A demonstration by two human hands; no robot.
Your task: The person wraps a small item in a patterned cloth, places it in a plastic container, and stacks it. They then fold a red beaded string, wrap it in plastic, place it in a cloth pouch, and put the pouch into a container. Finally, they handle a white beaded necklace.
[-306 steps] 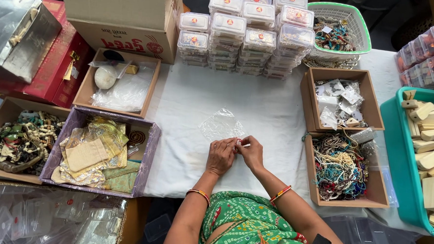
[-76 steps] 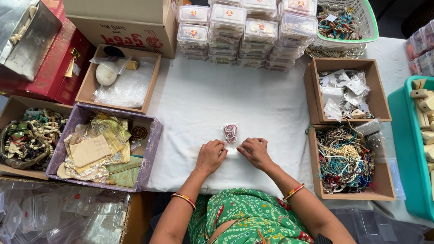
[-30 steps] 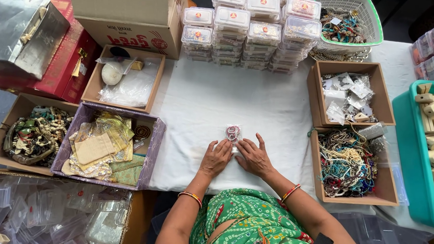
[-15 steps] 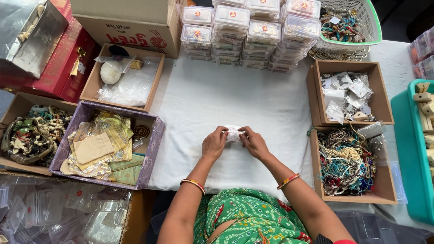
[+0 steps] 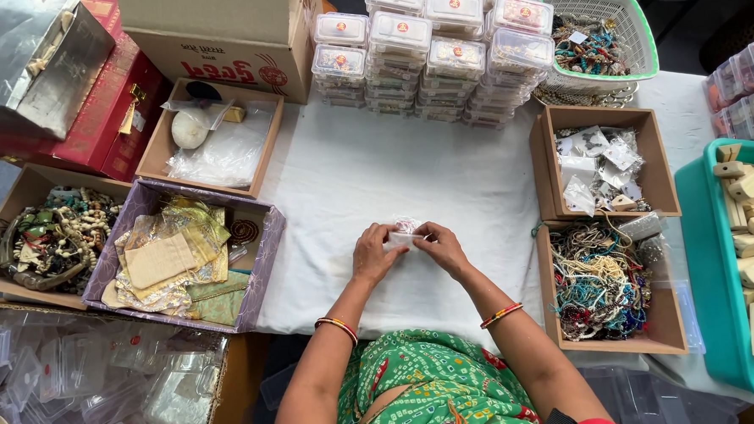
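While both hands (image 5: 410, 249) pinch a small clear packet (image 5: 405, 233), contents mostly hidden by fingers

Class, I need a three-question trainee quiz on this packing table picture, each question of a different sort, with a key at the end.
1. True or false: both hands hold the small clear packet over the white cloth.
2. Which box lies nearest the right hand? A) the box of bead strings B) the purple box of cloth pouches C) the silver box
3. Fill in: the green basket stands beside stacked clear ____ boxes.

Key: 1 true; 2 A; 3 plastic. The left hand grips the packet too.
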